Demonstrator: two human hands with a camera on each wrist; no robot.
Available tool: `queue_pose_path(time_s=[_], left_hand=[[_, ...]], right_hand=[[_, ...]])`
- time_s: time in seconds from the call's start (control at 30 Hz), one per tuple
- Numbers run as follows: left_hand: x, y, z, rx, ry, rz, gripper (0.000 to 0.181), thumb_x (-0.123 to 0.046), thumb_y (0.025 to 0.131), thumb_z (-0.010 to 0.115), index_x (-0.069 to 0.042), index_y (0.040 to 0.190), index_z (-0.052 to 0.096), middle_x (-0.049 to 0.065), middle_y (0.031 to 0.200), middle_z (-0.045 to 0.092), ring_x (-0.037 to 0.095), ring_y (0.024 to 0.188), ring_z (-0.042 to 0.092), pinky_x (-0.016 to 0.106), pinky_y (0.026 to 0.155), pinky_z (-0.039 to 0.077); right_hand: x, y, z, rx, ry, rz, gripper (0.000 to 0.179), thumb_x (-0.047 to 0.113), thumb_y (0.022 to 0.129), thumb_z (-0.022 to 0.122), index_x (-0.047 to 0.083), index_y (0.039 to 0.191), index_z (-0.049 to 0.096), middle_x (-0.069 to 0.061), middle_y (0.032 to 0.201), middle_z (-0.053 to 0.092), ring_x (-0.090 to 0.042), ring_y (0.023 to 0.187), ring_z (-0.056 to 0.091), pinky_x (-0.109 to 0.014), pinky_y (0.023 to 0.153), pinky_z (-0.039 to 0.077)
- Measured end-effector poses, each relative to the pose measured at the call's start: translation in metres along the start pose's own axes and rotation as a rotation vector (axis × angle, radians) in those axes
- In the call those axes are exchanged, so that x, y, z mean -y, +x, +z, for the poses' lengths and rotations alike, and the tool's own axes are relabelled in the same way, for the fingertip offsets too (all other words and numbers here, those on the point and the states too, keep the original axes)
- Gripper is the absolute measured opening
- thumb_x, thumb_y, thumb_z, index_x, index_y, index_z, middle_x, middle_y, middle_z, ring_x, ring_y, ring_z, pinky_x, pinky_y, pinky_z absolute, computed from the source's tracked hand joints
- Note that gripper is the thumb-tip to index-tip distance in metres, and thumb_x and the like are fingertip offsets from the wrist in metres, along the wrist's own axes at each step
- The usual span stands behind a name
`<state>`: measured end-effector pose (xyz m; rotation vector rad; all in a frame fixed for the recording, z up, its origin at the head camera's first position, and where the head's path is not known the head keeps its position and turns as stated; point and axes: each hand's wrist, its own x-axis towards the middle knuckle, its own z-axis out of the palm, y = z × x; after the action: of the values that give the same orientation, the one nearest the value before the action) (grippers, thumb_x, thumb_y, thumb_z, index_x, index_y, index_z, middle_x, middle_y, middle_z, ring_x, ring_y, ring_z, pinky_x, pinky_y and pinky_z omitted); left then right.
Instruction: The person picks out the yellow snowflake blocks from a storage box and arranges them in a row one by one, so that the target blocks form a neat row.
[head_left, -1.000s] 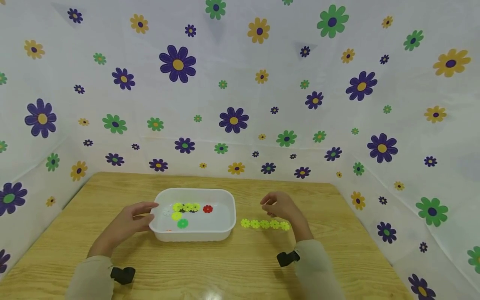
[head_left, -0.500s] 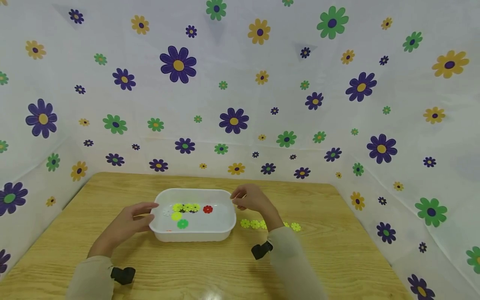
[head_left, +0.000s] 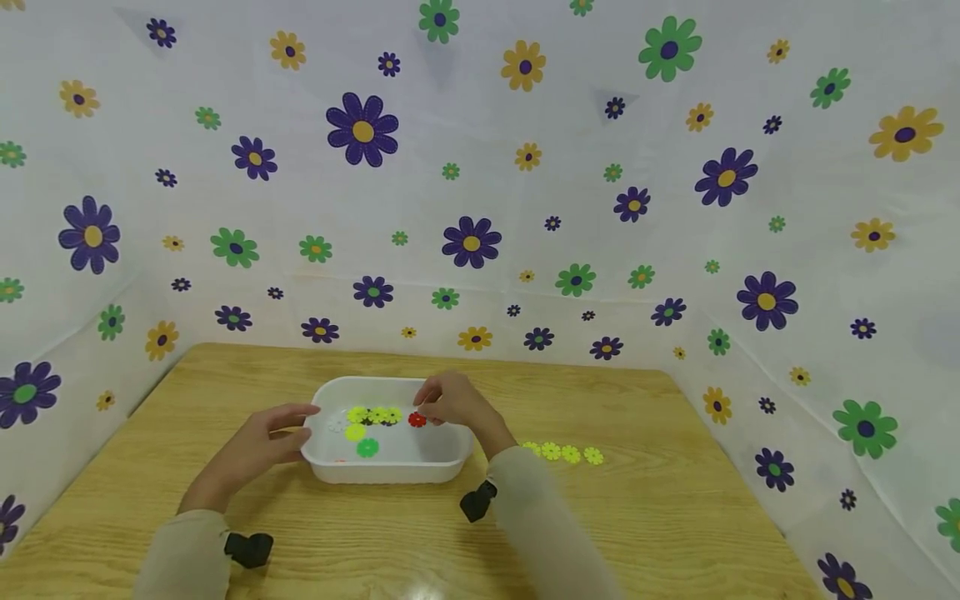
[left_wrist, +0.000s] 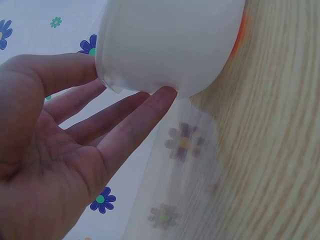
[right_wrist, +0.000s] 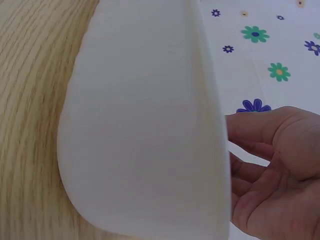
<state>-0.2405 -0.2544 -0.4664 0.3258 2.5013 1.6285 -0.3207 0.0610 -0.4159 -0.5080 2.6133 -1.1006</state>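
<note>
A white plastic tray (head_left: 386, 472) stands on the table with flower-shaped pieces inside. Among them are several yellow-green pieces (head_left: 375, 414), a green piece (head_left: 367, 448) and a red piece (head_left: 417, 420). My left hand (head_left: 251, 450) touches the tray's left end with nearly straight fingers; its fingertips (left_wrist: 167, 94) rest against the wall in the left wrist view. Reaching over the right rim, my right hand (head_left: 457, 404) has loosely bent fingertips just above the red piece. In the right wrist view the tray wall hides those fingertips.
To the right of the tray lies a row of yellow-green flower pieces (head_left: 571, 454), partly covered by my right forearm. A wooden table (head_left: 360, 533) carries everything. A white cloth (head_left: 420, 192) with printed flowers encloses its back and sides.
My right hand has moved left from above the yellow-green row, over the tray's rim, to the red piece. The left hand stays at the tray's left end.
</note>
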Motion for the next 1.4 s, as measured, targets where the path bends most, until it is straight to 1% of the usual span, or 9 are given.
queue_pose_path(time_s=[0.13, 0.2, 0.47, 0.57, 0.77, 0.87, 1.03, 1.23, 1.4], left_hand=[[-0.002, 0.001, 0.000, 0.006, -0.003, 0.002, 0.054, -0.021, 0.106, 0.059, 0.003, 0.152, 0.044, 0.037, 0.155, 0.041, 0.047, 0.129, 0.060, 0.035, 0.091, 0.064], [-0.002, 0.001, -0.001, 0.008, -0.002, 0.001, 0.054, -0.021, 0.106, 0.059, 0.003, 0.152, 0.043, 0.037, 0.155, 0.041, 0.047, 0.130, 0.060, 0.036, 0.092, 0.064], [-0.004, 0.001, 0.000, 0.004, 0.002, -0.008, 0.054, -0.021, 0.106, 0.059, 0.002, 0.152, 0.043, 0.036, 0.155, 0.041, 0.049, 0.131, 0.059, 0.039, 0.093, 0.064], [-0.003, 0.001, 0.000, 0.004, -0.003, -0.009, 0.054, -0.021, 0.106, 0.059, 0.002, 0.152, 0.043, 0.036, 0.155, 0.041, 0.050, 0.131, 0.058, 0.038, 0.093, 0.064], [-0.002, 0.001, 0.000, 0.004, -0.007, -0.003, 0.054, -0.021, 0.106, 0.059, 0.002, 0.152, 0.043, 0.035, 0.156, 0.041, 0.049, 0.131, 0.059, 0.036, 0.092, 0.064], [-0.003, 0.001, 0.000, 0.005, -0.011, -0.001, 0.055, -0.022, 0.106, 0.060, 0.002, 0.152, 0.043, 0.035, 0.156, 0.041, 0.049, 0.131, 0.059, 0.037, 0.092, 0.064], [-0.003, 0.001, 0.000, 0.004, -0.014, 0.011, 0.055, -0.020, 0.105, 0.060, 0.003, 0.152, 0.043, 0.035, 0.155, 0.042, 0.049, 0.130, 0.060, 0.037, 0.092, 0.064], [-0.001, 0.001, -0.001, 0.002, -0.008, 0.014, 0.054, -0.021, 0.105, 0.060, 0.003, 0.152, 0.044, 0.035, 0.155, 0.042, 0.049, 0.129, 0.060, 0.036, 0.091, 0.064], [0.001, 0.001, -0.001, 0.004, -0.009, 0.010, 0.054, -0.021, 0.105, 0.060, 0.003, 0.152, 0.044, 0.035, 0.156, 0.042, 0.048, 0.129, 0.060, 0.035, 0.091, 0.064]], right_hand=[[0.002, 0.010, 0.013, 0.008, 0.003, -0.015, 0.009, 0.008, 0.094, 0.073, 0.005, 0.101, 0.076, -0.005, 0.085, 0.071, -0.013, 0.070, 0.061, -0.021, 0.063, 0.056], [0.004, 0.016, 0.021, 0.012, 0.001, -0.020, 0.008, 0.009, 0.094, 0.073, 0.005, 0.101, 0.076, -0.003, 0.085, 0.071, -0.012, 0.070, 0.060, -0.020, 0.064, 0.056], [0.022, 0.035, 0.052, 0.049, -0.051, -0.036, 0.010, 0.008, 0.091, 0.078, 0.006, 0.100, 0.077, -0.001, 0.086, 0.070, -0.009, 0.070, 0.057, -0.017, 0.062, 0.055], [0.028, 0.041, 0.064, 0.040, -0.093, -0.038, 0.008, 0.010, 0.089, 0.080, 0.008, 0.097, 0.078, 0.001, 0.085, 0.069, -0.007, 0.071, 0.056, -0.016, 0.061, 0.052], [0.036, 0.048, 0.080, 0.013, -0.152, -0.037, 0.011, 0.012, 0.086, 0.083, 0.011, 0.097, 0.080, 0.004, 0.083, 0.068, -0.006, 0.075, 0.054, -0.015, 0.067, 0.047], [0.038, 0.050, 0.086, -0.003, -0.150, -0.021, 0.013, 0.013, 0.085, 0.085, 0.012, 0.097, 0.080, 0.004, 0.082, 0.067, -0.007, 0.076, 0.054, -0.016, 0.069, 0.047], [0.038, 0.053, 0.092, -0.004, -0.128, 0.015, 0.017, 0.013, 0.083, 0.087, 0.012, 0.098, 0.080, 0.004, 0.086, 0.068, -0.009, 0.079, 0.055, -0.018, 0.073, 0.049], [0.037, 0.052, 0.092, 0.003, -0.192, 0.002, 0.021, 0.010, 0.080, 0.089, 0.009, 0.098, 0.080, 0.001, 0.088, 0.072, -0.008, 0.078, 0.055, -0.017, 0.075, 0.050], [0.036, 0.051, 0.092, 0.016, -0.197, 0.003, 0.022, 0.011, 0.079, 0.090, 0.008, 0.098, 0.080, 0.001, 0.087, 0.070, -0.008, 0.077, 0.054, -0.017, 0.074, 0.049]])
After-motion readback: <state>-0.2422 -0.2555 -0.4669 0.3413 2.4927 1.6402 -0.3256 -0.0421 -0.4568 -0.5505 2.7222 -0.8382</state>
